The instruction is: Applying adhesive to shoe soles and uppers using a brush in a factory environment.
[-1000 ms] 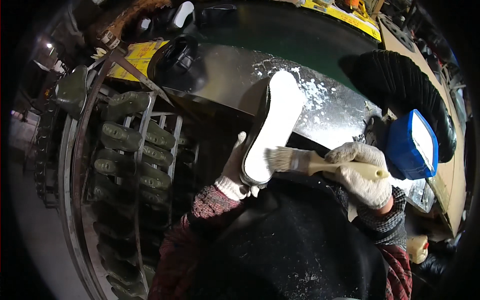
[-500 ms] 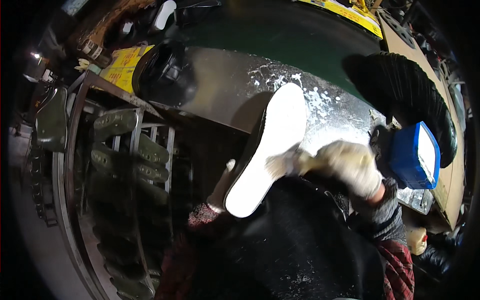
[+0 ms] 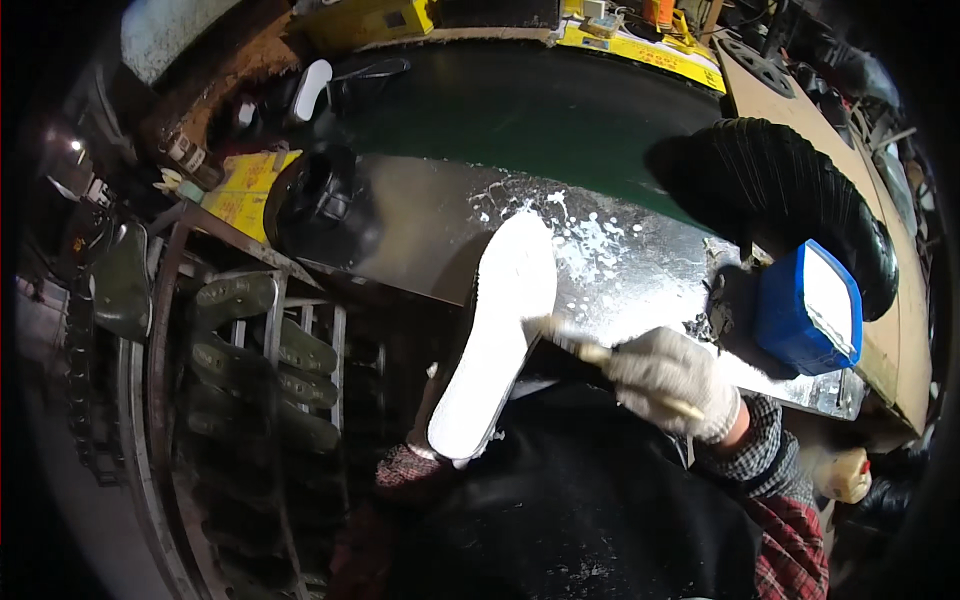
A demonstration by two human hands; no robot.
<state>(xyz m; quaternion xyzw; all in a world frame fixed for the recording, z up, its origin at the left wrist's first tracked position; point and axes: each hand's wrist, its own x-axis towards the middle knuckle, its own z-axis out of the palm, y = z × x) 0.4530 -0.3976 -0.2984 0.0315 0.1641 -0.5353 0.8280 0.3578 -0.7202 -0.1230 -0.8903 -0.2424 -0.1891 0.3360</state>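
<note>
1. Currently, the left hand (image 3: 423, 422), mostly hidden, grips a long white-faced, dark-sided shoe-sole shape (image 3: 490, 335) from behind; a pale fingertip shows past its left edge, and the other fingers are largely out of sight.
2. That sole shape lies directly over the left hand, tilted, its narrower end nearest the red patterned sleeve (image 3: 408, 466) and its broader end reaching forward, in front of the bench edge and partly covering it.
3. The right hand (image 3: 675, 385), in a pale knitted glove, is closed around a flat, cream-handled brush with tan bristles (image 3: 592, 352); motion blurs both. The bristle tips meet the sole shape's right edge, near its middle.
4. Just beyond the right hand, to its right, stands a blue plastic tub with white contents (image 3: 782, 312); farther forward sits a black, ribbed, rounded stack (image 3: 800, 200).
5. Ahead of the 2 hands runs a grey metal bench plate (image 3: 425, 225), splashed white forward of the right hand, with a dark green surface (image 3: 520, 110) behind it.
6. Left of the left hand, a metal rack (image 3: 275, 345) carries dark olive foot-shaped forms (image 3: 236, 298).
7. Forward and left of that hand are a shiny black object (image 3: 325, 195) and a yellow printed box (image 3: 245, 190).
</note>
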